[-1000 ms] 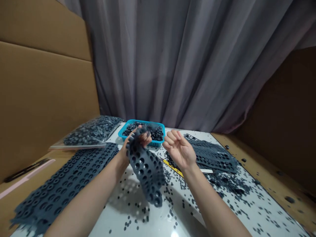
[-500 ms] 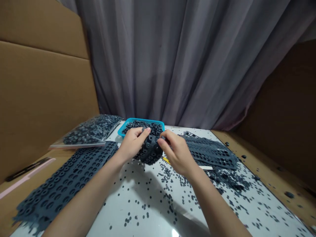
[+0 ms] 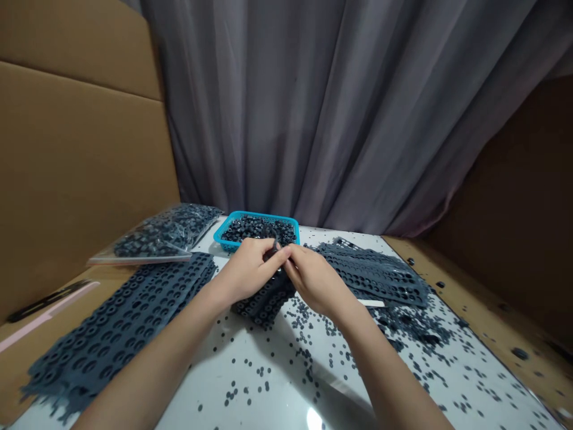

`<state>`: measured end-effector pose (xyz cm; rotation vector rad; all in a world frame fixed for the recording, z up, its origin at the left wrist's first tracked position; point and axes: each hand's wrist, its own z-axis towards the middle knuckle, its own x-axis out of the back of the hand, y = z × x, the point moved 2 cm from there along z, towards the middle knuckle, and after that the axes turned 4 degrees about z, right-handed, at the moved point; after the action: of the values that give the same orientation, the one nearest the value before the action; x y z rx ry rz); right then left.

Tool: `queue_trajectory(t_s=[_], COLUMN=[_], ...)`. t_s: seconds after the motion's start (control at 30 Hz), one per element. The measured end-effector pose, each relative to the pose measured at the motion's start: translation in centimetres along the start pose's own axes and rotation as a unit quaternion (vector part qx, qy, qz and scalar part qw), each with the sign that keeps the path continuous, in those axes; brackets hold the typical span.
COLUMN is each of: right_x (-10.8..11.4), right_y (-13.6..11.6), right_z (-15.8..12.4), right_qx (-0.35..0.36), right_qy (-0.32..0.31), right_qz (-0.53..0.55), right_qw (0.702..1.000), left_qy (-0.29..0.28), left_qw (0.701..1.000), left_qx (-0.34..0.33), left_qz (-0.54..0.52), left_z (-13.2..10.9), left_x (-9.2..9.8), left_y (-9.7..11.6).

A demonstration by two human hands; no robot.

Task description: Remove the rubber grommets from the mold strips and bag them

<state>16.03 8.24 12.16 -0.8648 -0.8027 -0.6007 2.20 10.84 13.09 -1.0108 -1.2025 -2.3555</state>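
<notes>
My left hand (image 3: 254,266) is closed on a dark rubber sheet (image 3: 265,304) with rows of round moulded rings. The sheet hangs below my hands over the white table, its top edge hidden by fingers. Beside it, my right hand (image 3: 308,276) has its fingertips pinched at the upper edge of the same sheet, touching the left thumb. Just behind my hands stands a blue plastic basket (image 3: 293,224) filled with small dark rubber rings (image 3: 250,228).
Stacked ring sheets (image 3: 129,322) lie at the left, near a clear bag (image 3: 165,233) of rubber parts and a pink strip (image 3: 54,313). Punched sheets (image 3: 380,272) lie at the right. Small dark discs (image 3: 308,352) litter the white table (image 3: 215,382). Cardboard walls (image 3: 80,143) flank it.
My hands have come together, and the left thumb now meets the right fingertips. The sheet, curled up before, now hangs lower and flatter beneath them.
</notes>
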Motion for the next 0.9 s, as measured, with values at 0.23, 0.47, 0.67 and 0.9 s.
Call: queue_trajectory(t_s=[0.23,0.47,0.67,0.9], right_x=[0.5,-0.2,-1.6,-2.1], right_y=[0.6,1.4,1.3,1.4], right_z=[0.0,0.2,0.4,0.5], right_qx=[0.014,-0.033,-0.084,-0.109], right_qy=[-0.051,-0.053,-0.005,0.0], right_qz=[0.138,0.498,0.641,0.633], right_qw=[0.989,0.865,0.763,0.767], left_qy=[-0.133,-0.108,-0.043,-0.073], left_qw=[0.991,0.928,0.878,0.877], left_qx=[0.022,0.007,0.068,0.063], left_qz=[-0.026,-0.357,-0.471,-0.472], left_z=[0.1,0.9,0.6,0.6], left_x=[0.6,-1.6,-2.6,-2.0], left_y=[-1.7,-2.1,-1.8,-2.5])
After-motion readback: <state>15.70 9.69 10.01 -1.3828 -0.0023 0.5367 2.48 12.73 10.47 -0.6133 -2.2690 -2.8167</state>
